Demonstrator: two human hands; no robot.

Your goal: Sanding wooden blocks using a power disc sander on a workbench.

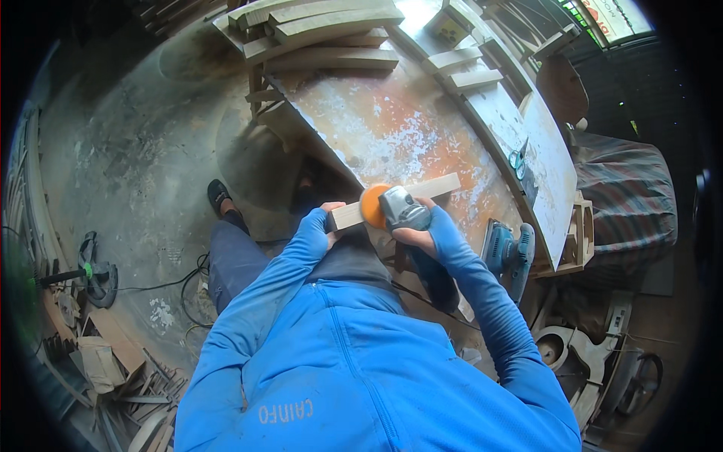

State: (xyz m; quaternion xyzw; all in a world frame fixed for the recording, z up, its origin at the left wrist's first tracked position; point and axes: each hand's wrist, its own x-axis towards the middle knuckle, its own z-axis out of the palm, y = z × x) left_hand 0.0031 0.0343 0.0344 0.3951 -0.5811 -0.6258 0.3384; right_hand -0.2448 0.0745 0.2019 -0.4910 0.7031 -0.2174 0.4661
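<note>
And here the left hand [319, 224] is gripping the near end of the bar [435, 187], digits bending round its opposite edges, opened only as wide as the wood. The bar is running out from those fingers, up and rightward over the table [422, 139]; whether its far end is resting there, I'm not able to tell. Over to the right hand [428, 230]: it is wrapping the grey sander [407, 209], digits curling partway round the body, some of them hiding underneath. The orange disc [373, 205] is sitting between the two hands, just beyond the left fingertips, overlapping the bar and seemingly bearing on it.

How is it all handling? The bar is looking stiff and solid, moderately heavy, hardly fragile, though dust could be making its smooth faces slippery. That end hold is leaving a long length reaching out past the fingers, so it's calling for a firm pinch across the edges, clear of the disc. The sander is looking dense and rigid, probably tugging and buzzing; its body is offering the safe hold. Beyond the right wrist, a blue sander [520, 260] is lying by the sleeve [489, 294].
</note>
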